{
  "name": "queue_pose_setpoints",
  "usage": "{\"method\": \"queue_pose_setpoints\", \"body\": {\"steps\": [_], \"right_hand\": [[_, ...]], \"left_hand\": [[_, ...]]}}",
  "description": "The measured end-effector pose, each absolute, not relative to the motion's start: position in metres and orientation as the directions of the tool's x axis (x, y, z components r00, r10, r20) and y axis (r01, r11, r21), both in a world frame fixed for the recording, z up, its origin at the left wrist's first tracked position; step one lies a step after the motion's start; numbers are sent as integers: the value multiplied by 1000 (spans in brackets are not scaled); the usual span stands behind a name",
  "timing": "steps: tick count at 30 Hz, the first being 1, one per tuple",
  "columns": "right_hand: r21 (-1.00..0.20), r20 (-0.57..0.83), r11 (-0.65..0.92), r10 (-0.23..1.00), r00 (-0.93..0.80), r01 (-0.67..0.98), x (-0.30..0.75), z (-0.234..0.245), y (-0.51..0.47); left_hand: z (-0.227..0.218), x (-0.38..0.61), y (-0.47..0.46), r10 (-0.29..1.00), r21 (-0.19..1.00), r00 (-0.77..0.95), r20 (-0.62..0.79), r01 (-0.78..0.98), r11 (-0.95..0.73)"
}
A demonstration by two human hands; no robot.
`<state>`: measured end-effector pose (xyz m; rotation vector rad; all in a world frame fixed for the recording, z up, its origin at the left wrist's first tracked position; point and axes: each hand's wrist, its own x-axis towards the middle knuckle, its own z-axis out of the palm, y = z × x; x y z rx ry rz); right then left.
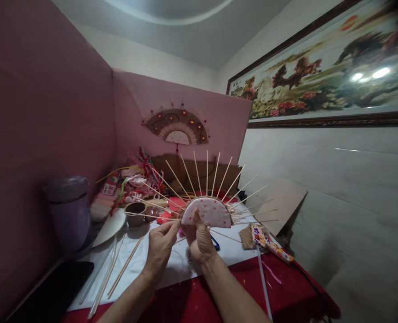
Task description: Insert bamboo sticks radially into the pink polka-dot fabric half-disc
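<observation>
Many skewers (207, 175) already spread from the dotted half-disc (207, 211); between them is bare. My right hand (199, 242) grips its base, my left hand (160, 244) pinches one skewer beside it.

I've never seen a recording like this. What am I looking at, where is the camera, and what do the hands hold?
No machine here: a person's bare hands, filmed by one head-worn camera looking forward and down. The right hand grips the base of a half-made fan, a pink dotted half-disc with thin sticks spreading out; the left hand pinches its left edge. On the table lie loose sticks, a bowl and a purple jar. A finished fan hangs on the pink wall.
</observation>
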<state>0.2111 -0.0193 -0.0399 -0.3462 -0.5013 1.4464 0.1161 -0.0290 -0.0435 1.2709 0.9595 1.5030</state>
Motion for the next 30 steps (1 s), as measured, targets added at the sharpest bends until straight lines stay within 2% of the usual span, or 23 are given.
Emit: {"method": "queue_pose_setpoints", "body": {"steps": [7, 18, 30], "right_hand": [[-555, 132, 101, 991, 33, -826, 207, -39, -23], [-528, 149, 87, 989, 9, -845, 208, -47, -17], [-581, -8, 104, 991, 133, -807, 212, -44, -18]], "left_hand": [[-46, 113, -26, 951, 950, -128, 281, -101, -295], [-47, 116, -29, 924, 930, -142, 356, -41, -365], [-47, 115, -31, 873, 875, -73, 482, 96, -474]]}}
